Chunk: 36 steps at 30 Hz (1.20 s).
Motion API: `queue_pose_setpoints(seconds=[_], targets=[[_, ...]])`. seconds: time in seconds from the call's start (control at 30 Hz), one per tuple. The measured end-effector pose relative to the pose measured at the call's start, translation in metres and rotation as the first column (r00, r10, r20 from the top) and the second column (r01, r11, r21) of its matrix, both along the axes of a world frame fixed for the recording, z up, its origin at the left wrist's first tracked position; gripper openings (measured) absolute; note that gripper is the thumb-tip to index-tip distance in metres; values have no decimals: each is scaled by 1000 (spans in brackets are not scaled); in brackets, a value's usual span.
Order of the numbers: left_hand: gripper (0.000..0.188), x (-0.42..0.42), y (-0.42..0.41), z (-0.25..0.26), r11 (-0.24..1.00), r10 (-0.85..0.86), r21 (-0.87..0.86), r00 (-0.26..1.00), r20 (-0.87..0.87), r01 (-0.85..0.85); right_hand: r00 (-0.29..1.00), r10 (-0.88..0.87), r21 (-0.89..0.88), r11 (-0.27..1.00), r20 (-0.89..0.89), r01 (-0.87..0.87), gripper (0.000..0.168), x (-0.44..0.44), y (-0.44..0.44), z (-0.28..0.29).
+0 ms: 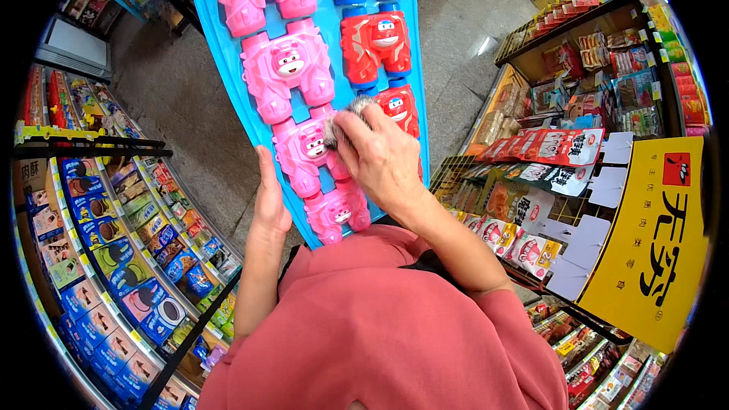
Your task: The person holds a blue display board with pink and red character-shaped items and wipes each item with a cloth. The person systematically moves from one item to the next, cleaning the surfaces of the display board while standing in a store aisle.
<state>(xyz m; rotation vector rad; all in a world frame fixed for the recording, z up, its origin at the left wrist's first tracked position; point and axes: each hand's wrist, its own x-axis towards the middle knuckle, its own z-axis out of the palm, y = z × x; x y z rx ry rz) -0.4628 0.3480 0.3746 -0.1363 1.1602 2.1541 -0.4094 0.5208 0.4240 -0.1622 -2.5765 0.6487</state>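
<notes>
A long blue display board (236, 77) is tilted in front of my body, its lower end against my red shirt. Pink plastic figure toys (289, 68) run down its left side, and red figure toys (377, 42) with blue ends run down its right. My left hand (270, 199) holds the board's left edge, thumb along the rim and its other fingers hidden behind. In my right hand (379, 151) is a grey-and-white fuzzy wad (336, 131), pressed against a pink toy low on the board. Whether the wad is cloth or a scrubber cannot be told.
Shelves of boxed cookies (102, 228) and snack packets rise close on my left. To the right stands a rack with hanging snack bags (535, 151) and a yellow sign (643, 239) bearing writing. Grey tiled floor (171, 85) shows beyond the board; a white chest freezer (74, 48) stands far left.
</notes>
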Motion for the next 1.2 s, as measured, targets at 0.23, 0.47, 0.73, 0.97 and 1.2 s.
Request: queue_pose_setpoints(seconds=[0.23, 0.47, 0.73, 0.97, 1.2], targets=[[79, 2, -4, -2, 1000, 12, -28, 1000, -5, -12, 984, 2, -63, 998, 181, 10, 19, 33, 10, 10], [80, 9, 0, 1, 1000, -14, -12, 1000, 0, 14, 982, 84, 36, 996, -169, -79, 30, -19, -24, 17], [81, 10, -7, -8, 1000, -16, 1, 999, -34, 16, 976, 149, 19, 989, -159, -148, 29, -22, -23, 27], [81, 9, -4, -2, 999, -28, -39, 1000, -7, 28, 925, 379, 330, 877, -28, -349, 33, -12, -31, 6], [83, 7, 0, 3, 1000, 9, 30, 999, -37, -8, 981, 162, 216, 967, -111, -136, 29, -16, -2, 12]])
